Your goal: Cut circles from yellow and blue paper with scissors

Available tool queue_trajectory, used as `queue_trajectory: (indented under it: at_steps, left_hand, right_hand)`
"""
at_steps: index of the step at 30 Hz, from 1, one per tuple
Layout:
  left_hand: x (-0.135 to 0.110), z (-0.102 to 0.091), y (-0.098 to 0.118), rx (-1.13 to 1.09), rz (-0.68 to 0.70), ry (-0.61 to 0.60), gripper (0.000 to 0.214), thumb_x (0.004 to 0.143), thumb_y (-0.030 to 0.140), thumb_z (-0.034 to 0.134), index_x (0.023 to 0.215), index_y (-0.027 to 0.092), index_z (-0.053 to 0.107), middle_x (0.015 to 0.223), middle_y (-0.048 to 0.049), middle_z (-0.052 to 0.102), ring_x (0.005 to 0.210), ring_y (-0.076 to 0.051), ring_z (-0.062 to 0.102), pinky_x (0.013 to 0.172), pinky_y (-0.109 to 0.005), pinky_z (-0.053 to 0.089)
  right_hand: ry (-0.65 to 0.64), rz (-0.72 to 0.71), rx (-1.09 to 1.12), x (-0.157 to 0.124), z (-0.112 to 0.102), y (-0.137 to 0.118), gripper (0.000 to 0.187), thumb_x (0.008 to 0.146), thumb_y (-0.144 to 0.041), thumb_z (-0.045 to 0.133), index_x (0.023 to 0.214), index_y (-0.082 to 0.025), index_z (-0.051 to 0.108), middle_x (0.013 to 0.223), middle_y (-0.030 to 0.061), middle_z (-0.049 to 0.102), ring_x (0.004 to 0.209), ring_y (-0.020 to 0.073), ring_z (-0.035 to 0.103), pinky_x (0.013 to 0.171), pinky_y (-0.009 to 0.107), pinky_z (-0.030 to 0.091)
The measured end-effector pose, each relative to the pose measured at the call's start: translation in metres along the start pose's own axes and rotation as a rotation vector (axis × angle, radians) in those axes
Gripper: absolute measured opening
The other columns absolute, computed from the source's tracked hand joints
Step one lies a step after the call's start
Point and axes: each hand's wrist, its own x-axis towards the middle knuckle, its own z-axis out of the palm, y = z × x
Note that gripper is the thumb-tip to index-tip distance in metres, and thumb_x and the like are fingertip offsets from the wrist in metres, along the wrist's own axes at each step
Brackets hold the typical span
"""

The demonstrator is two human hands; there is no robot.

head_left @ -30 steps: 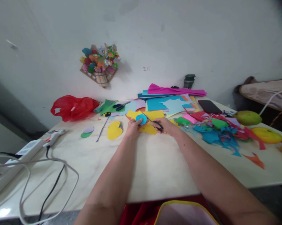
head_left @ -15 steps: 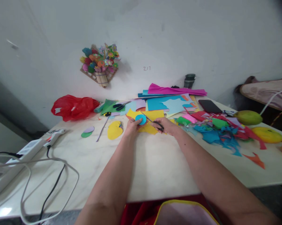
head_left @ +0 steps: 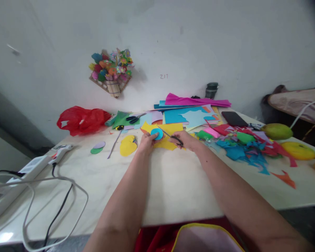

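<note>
Above the surface (head_left: 183,189), the left hand (head_left: 147,141) pinches a blue paper circle (head_left: 158,133), its thumb over the circle's near left part. The right hand (head_left: 186,140), to the circle's right, has its fingers curled around the handles of the scissors (head_left: 166,132). Their long axis slants from near right to far left, the tip reaching beside the circle's far edge; I cannot tell whether blade and paper touch. Yellow paper (head_left: 176,128) lies beyond the circle and scissors.
</note>
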Motion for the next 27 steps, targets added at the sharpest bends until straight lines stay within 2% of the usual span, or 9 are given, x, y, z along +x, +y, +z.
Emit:
queue_trajectory:
  at_steps: [7,14,21,27]
  left_hand:
    - [-0.001,0.002,0.0,0.01,0.056,0.041,0.028,0.058,0.022,0.088,0.075,0.01,0.07,0.08,-0.0127,0.074,0.095,-0.032,0.074,0.091,-0.043,0.06]
    - [0.001,0.008,-0.004,-0.009,0.09,0.135,0.028,0.062,0.026,0.087,0.075,0.008,0.07,0.078,-0.0122,0.074,0.088,-0.03,0.075,0.085,-0.041,0.061]
    - [0.0,0.016,-0.008,0.019,0.095,0.149,0.039,0.058,0.033,0.091,0.076,0.008,0.068,0.077,-0.0125,0.073,0.084,-0.027,0.074,0.082,-0.038,0.06]
    - [0.002,0.016,-0.012,0.086,0.092,0.116,0.043,0.05,0.037,0.094,0.069,0.012,0.064,0.069,-0.0058,0.069,0.069,-0.019,0.068,0.078,-0.036,0.059]
  right_hand:
    - [-0.014,-0.034,0.057,-0.004,0.0,-0.002,0.036,0.077,-0.042,0.075,0.064,-0.017,0.052,0.051,-0.0016,0.056,0.036,0.0078,0.049,0.032,0.02,0.023]
    - [0.009,0.027,0.146,-0.003,0.01,-0.002,0.033,0.074,-0.033,0.082,0.068,-0.016,0.053,0.053,0.0,0.061,0.039,0.0097,0.057,0.03,0.017,0.025]
    - [0.202,0.07,0.255,0.002,0.018,-0.005,0.031,0.068,-0.019,0.085,0.082,-0.016,0.058,0.058,-0.0009,0.065,0.041,0.0101,0.059,0.031,0.016,0.025]
    - [0.32,-0.01,0.334,0.006,0.015,-0.003,0.038,0.06,-0.023,0.087,0.086,-0.017,0.06,0.054,-0.0028,0.062,0.05,0.0137,0.063,0.036,0.017,0.028]
